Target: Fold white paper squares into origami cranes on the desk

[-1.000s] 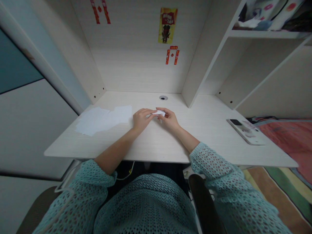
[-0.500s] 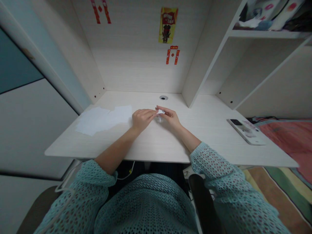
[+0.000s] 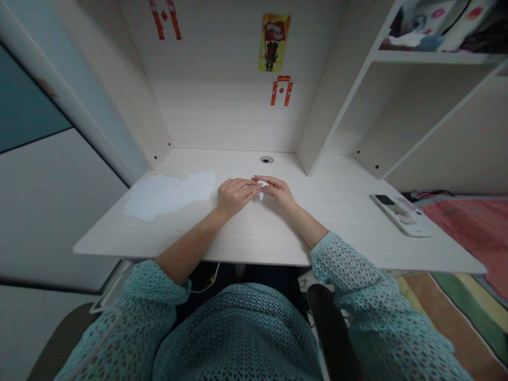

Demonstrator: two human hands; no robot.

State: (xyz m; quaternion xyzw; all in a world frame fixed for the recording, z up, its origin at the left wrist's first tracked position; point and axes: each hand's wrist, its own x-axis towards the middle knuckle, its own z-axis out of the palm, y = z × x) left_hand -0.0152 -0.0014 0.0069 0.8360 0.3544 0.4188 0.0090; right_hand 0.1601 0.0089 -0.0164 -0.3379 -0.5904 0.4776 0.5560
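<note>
A small folded piece of white paper (image 3: 261, 187) is pinched between my two hands just above the pale wooden desk (image 3: 254, 238). My left hand (image 3: 233, 193) is closed on its left side, fingers curled. Closed on its right side is my right hand (image 3: 279, 191), with the fingertips meeting those of the left. Most of the paper is hidden by the fingers. Both forearms rest on the desk, sleeves of a teal knit top pushed back.
Several loose white paper sheets (image 3: 166, 193) lie on the desk to the left of my hands. A white remote-like device (image 3: 399, 213) lies at the desk's right. A cable hole (image 3: 266, 159) is behind my hands. Shelving (image 3: 400, 100) rises on the right.
The hands have drawn slightly closer together around the paper, which shows less than before and has turned down a little. The arms stay in place.
</note>
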